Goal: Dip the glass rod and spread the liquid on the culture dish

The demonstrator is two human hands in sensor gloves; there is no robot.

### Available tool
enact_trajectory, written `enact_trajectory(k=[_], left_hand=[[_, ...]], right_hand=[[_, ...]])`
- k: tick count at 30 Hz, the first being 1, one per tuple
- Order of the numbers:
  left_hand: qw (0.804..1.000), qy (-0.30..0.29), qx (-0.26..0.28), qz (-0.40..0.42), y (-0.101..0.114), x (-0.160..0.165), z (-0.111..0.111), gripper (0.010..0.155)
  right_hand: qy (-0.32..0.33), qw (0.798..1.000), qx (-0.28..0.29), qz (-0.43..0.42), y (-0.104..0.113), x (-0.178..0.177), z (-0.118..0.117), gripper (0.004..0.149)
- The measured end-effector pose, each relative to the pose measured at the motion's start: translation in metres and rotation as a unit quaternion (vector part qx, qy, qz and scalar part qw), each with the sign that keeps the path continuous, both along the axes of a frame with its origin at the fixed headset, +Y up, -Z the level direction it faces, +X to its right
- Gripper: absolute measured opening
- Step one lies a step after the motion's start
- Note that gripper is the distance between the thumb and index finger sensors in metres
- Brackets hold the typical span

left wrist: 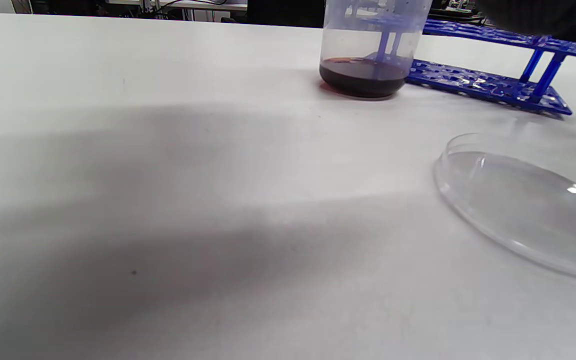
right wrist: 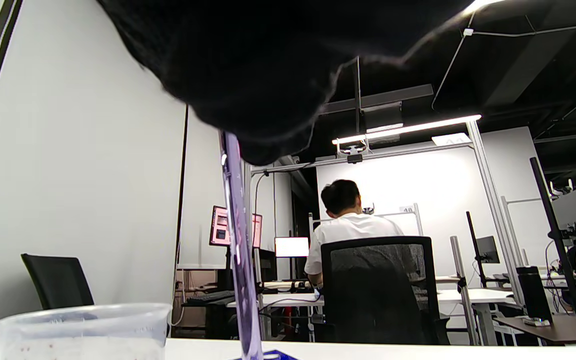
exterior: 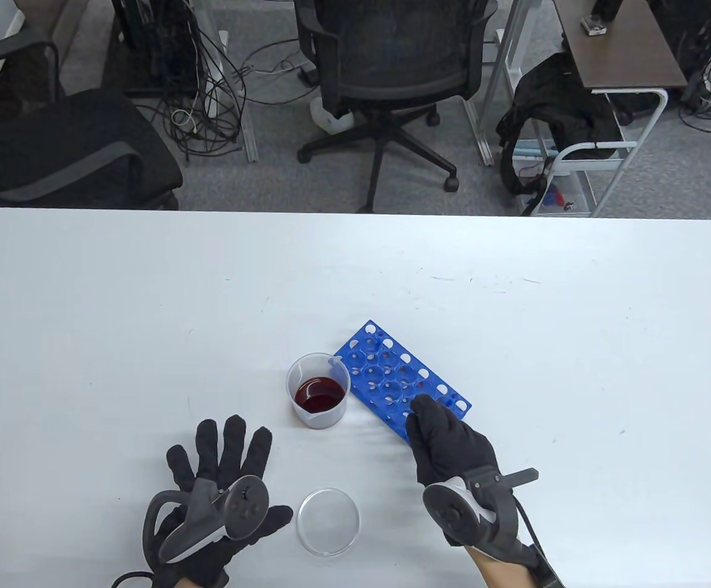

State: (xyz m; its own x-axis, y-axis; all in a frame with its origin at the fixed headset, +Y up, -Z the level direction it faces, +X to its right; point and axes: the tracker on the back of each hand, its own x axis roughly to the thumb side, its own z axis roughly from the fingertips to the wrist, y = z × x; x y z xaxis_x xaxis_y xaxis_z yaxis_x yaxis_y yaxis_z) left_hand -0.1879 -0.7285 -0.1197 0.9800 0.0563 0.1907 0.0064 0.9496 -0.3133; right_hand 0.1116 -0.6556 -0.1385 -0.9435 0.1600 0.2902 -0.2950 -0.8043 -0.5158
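A clear beaker [exterior: 319, 391] with dark red liquid stands mid-table, also in the left wrist view [left wrist: 370, 47] and the right wrist view [right wrist: 80, 330]. A blue tube rack [exterior: 392, 383] lies right of it. My right hand [exterior: 438, 429] is over the rack's near end and grips a clear glass rod [right wrist: 240, 250] that stands upright in the rack. An empty clear culture dish [exterior: 328, 521] sits near the front edge, seen close in the left wrist view [left wrist: 528, 200]. My left hand [exterior: 224, 456] rests flat on the table, fingers spread, left of the dish.
The white table [exterior: 116, 318] runs wide on both sides. Beyond its far edge stand office chairs [exterior: 392, 79], cables and a metal cart [exterior: 594, 171]. The rack's lower plate shows in the left wrist view [left wrist: 488, 85].
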Motion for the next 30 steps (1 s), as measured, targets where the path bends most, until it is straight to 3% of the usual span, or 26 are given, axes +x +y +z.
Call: enact_trajectory(k=[5, 14, 23, 30], left_hand=[[1.0, -0.003, 0.001, 0.002, 0.0, 0.001, 0.0, 0.106], [1.0, -0.013, 0.002, 0.005, 0.0, 0.003, 0.002, 0.106], [1.0, -0.024, 0.007, 0.011, -0.001, 0.006, 0.004, 0.107], [0.996, -0.041, 0.069, 0.034, 0.006, 0.012, 0.012, 0.108]], right_hand=[[0.017, 0.999, 0.021, -0.017, 0.018, -0.004, 0.015, 0.042], [0.123, 0.988, 0.019, -0.094, 0.03, -0.036, 0.043, 0.042], [0.217, 0.969, -0.002, -0.122, -0.002, -0.075, 0.06, 0.042], [0.244, 0.962, -0.005, -0.126, -0.036, -0.088, 0.059, 0.042]])
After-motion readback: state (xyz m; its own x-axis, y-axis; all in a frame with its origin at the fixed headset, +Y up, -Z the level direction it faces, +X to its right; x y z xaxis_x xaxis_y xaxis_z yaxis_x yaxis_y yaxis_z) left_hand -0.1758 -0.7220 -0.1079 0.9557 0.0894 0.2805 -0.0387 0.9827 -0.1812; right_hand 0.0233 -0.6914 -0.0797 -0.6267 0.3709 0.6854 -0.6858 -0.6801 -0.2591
